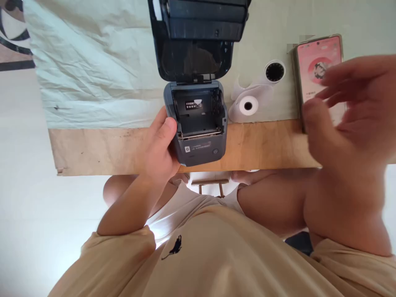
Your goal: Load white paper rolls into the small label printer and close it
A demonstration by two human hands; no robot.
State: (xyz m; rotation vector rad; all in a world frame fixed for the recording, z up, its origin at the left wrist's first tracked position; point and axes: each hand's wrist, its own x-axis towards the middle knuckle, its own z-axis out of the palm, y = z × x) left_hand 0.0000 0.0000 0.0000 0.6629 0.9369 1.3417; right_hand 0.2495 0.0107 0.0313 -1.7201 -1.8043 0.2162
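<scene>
My left hand (pixel 161 142) grips a dark grey label printer (pixel 201 152) by its left side, the thumb on the rim. The printer's black lid (pixel 194 60) is swung up, and the bay inside holds no roll. My right hand (pixel 352 107) hovers over a phone (pixel 321 57) with a pink screen, slightly blurred. Its thumb and fingers are bent and apart, with nothing visible between them. Right of the printer stand a white paper roll (pixel 252 101) and another roll with a black core (pixel 266 74), a loose strip by them.
A pale green cloth (pixel 102 66) covers most of the wooden table (pixel 93 152), whose bare front edge runs in front of me. Below it are my legs and a wooden stool (pixel 210 182). A dark patterned object (pixel 15 33) shows at the upper left.
</scene>
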